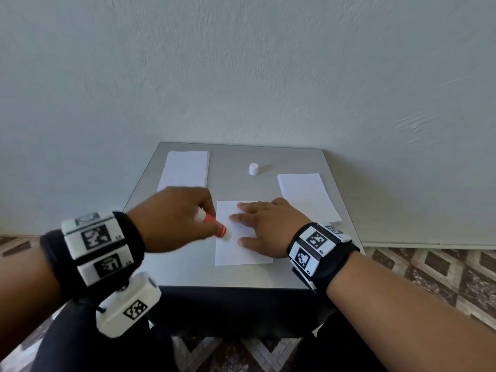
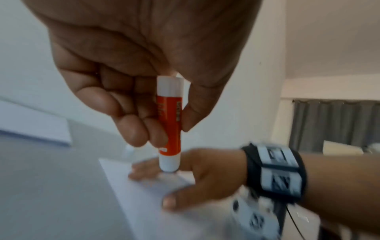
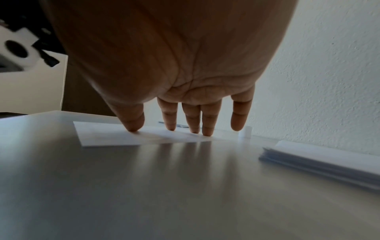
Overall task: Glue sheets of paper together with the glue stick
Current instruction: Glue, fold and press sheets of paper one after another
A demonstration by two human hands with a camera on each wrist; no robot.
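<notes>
- Your left hand (image 1: 171,218) pinches the glue stick (image 1: 213,226) by its red barrel, tip down at the sheet (image 1: 233,251)'s 9 o'clock edge.
- Your right hand (image 1: 271,226) lies flat, fingers spread, pressing that sheet onto the surface (image 1: 188,275).
- The sheet looks thin, limp and likely to slide or wrinkle; keep it pinned near the stroke.
- 2 paper stacks sit at 11 (image 1: 185,169) and 2 o'clock (image 1: 308,197); the cap (image 1: 253,169) stands at 12.

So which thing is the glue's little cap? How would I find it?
Look at the grey table against the wall. Near its far edge, between the two paper stacks, the left stack and the right stack, stands the cap. It is the only small white cylinder there, upright, while everything near it is flat paper.
</notes>
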